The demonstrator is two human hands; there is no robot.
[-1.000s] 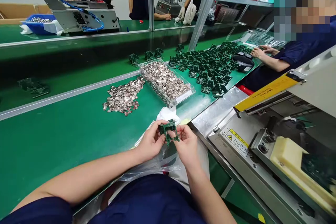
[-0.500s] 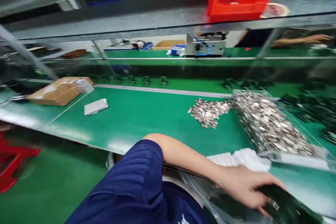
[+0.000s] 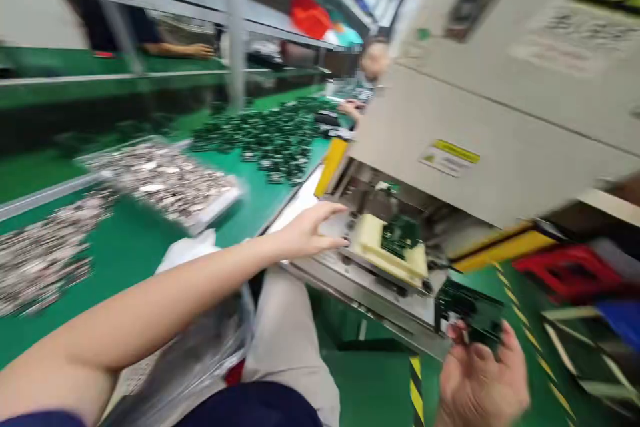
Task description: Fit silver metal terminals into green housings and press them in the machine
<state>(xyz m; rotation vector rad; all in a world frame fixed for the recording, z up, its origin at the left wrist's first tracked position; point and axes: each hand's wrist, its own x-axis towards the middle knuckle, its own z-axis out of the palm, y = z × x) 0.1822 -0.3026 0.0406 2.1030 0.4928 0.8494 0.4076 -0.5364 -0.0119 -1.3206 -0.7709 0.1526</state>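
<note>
My left hand [image 3: 313, 230] reaches over the edge of a machine's metal bed, thumb and fingers apart, with nothing in it. Just right of its fingertips is a cream fixture block [image 3: 414, 268] with a green circuit board [image 3: 400, 237] sitting in it. At the lower right, my right hand [image 3: 483, 377] grips another green circuit board [image 3: 473, 312] by its near edge. That board is held tilted, in front of the machine bed and to the right of the fixture.
The big beige machine [image 3: 450, 107] overhangs the fixture, with yellow guards [image 3: 331, 167] beside it. On the green bench are a bag of silvery discs [image 3: 165, 177], a loose heap of discs [image 3: 45, 250] and piled circuit boards [image 3: 270, 133]. A co-worker [image 3: 367, 73] is beyond.
The view has swung right from the bench to the machine. My left hand, earlier at a dark green item, is now open beside the fixture. My right hand has come into view holding a board.
</note>
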